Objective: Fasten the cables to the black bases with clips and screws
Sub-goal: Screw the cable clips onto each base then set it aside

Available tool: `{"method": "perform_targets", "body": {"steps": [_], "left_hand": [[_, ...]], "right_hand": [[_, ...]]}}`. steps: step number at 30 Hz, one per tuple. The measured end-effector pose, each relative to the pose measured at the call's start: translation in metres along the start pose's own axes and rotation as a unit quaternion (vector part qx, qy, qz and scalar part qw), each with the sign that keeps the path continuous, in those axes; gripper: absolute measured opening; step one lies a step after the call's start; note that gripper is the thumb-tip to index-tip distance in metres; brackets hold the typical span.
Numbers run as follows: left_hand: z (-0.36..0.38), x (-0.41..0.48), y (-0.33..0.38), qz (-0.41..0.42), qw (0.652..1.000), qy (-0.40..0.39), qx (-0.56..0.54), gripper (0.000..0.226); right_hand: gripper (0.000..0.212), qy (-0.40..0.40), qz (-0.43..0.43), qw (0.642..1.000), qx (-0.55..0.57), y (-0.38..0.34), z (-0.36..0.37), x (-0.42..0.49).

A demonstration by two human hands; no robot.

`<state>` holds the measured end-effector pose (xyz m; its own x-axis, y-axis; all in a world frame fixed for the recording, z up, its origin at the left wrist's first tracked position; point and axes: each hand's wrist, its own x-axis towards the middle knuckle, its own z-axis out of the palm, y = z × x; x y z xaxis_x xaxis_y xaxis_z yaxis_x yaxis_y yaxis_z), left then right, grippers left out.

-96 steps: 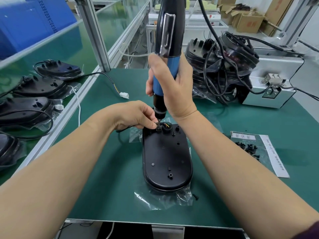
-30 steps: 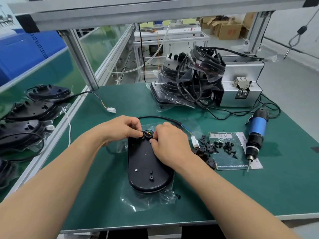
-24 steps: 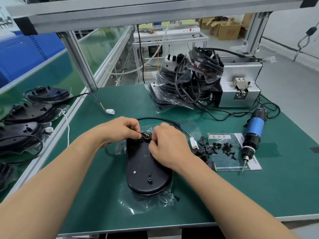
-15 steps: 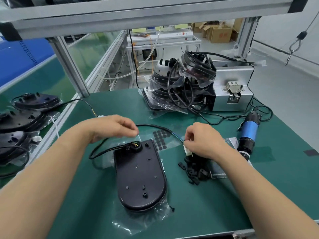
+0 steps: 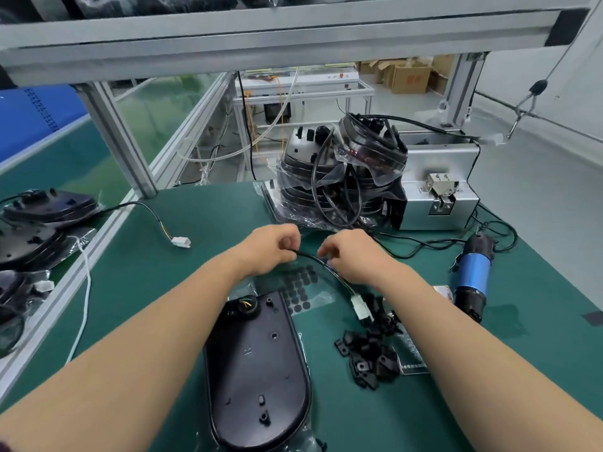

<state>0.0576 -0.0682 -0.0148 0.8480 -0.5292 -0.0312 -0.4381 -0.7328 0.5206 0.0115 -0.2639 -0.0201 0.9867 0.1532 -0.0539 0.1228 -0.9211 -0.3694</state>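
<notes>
The left hand (image 5: 270,251) and right hand (image 5: 354,261) had left the black base (image 5: 261,363). Both pinched its cable (image 5: 310,256) mid-frame, so the screw seemed done.

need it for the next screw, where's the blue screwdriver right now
In the head view the blue screwdriver lies on the green mat at the far right, just in front of the silver box and right of the pile of black clips.

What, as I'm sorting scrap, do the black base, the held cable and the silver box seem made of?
The black base looks like moulded plastic, semi-gloss, with moulded bosses. The cable has a rubbery-looking black sheath, curving freely. The silver box is probably sheet metal, dull sheen.
</notes>
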Motion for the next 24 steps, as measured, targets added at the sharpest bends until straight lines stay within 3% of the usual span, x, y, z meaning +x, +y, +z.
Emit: {"method": "perform_targets", "body": {"steps": [3, 6, 8, 11, 13, 14, 15, 17, 19, 21, 24], "left_hand": [[-0.015, -0.012, -0.01, 0.006, 0.993, 0.065, -0.103, 0.014], [-0.026, -0.02, -0.026, -0.06, 0.974, 0.123, -0.18, 0.017], [-0.028, -0.021, -0.041, -0.127, 0.974, 0.167, -0.084, 0.016], [-0.025, -0.023, -0.05, -0.226, 0.954, 0.16, 0.115, 0.013], [-0.019, -0.023, -0.043, -0.224, 0.935, 0.194, 0.192, 0.021], [-0.016, -0.022, -0.034, -0.183, 0.936, 0.22, 0.202, 0.019], [-0.014, -0.02, -0.024, -0.133, 0.949, 0.215, 0.188, 0.014], [-0.008, -0.014, -0.003, -0.078, 0.984, 0.073, 0.141, 0.013], [0.001, -0.008, 0.012, -0.088, 0.979, -0.066, 0.174, 0.047], [0.005, -0.001, 0.019, -0.109, 0.969, -0.102, 0.195, 0.067], [0.005, 0.006, 0.022, -0.152, 0.972, -0.128, 0.126, 0.055]], "right_hand": [[0.038, -0.039, -0.031, 0.997, 0.061, 0.002, 0.0, 0.003], [0.051, -0.065, -0.043, 0.996, 0.037, -0.002, 0.001, 0.008], [0.04, -0.083, -0.023, 0.996, 0.026, -0.01, 0.004, 0.01], [0.025, -0.106, -0.003, 0.994, -0.019, -0.024, 0.005, 0.013], [0.027, -0.1, -0.001, 0.995, -0.028, -0.028, 0.005, 0.014], [0.031, -0.104, -0.001, 0.994, -0.022, -0.028, 0.004, 0.014], [0.037, -0.11, -0.003, 0.994, -0.016, -0.027, 0.002, 0.014], [0.049, -0.113, -0.002, 0.993, -0.021, -0.024, 0.001, 0.014], [0.053, -0.101, 0.002, 0.995, -0.019, -0.019, 0.002, 0.015], [0.06, -0.088, 0.003, 0.996, -0.005, -0.016, 0.004, 0.014], [0.068, -0.071, 0.003, 0.997, 0.013, -0.012, 0.007, 0.012]]}}
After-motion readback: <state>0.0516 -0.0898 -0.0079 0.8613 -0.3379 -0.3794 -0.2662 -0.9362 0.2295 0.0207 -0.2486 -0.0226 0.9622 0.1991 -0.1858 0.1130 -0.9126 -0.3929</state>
